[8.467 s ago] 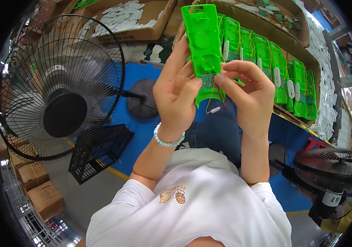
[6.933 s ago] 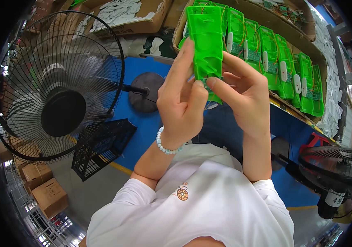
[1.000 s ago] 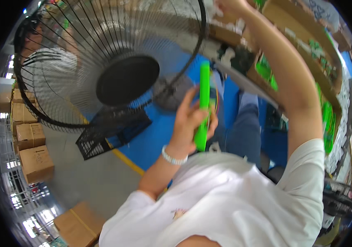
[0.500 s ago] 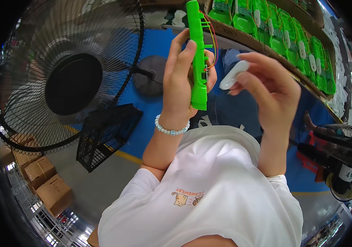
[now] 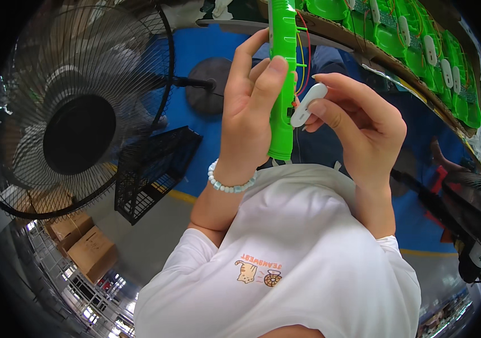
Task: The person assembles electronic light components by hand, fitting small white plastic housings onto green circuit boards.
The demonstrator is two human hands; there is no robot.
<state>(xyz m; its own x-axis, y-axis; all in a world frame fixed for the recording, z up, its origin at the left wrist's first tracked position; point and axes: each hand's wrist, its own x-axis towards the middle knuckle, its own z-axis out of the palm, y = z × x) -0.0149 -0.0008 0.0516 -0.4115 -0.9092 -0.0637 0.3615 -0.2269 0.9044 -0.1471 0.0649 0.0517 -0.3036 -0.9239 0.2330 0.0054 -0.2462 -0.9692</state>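
My left hand [image 5: 252, 93] is closed around a bright green plastic housing [image 5: 281, 121], held upright and seen edge-on. Thin red and yellow wires [image 5: 306, 62] loop out from the housing's right side, beside small green posts. Between the thumb and fingers of my right hand [image 5: 359, 115] is a small white oval plastic piece [image 5: 308, 105] with a slot in its face. That piece is right beside the housing's lower right edge; whether the two touch I cannot tell. The far fingers of my left hand are mostly hidden behind the housing.
At the upper right, a cardboard box [image 5: 359, 50] holds several green housings [image 5: 392, 42] with wires and white oval pieces. A large black fan [image 5: 80, 132] stands at left, near a black crate [image 5: 156, 169]. Cartons [image 5: 91, 253] are stacked at lower left; another fan [image 5: 471, 191] is at right.
My right hand has brought the white piece left, close to the green housing, and turned its slotted face into view. The housing sits slightly lower and further right in the picture.
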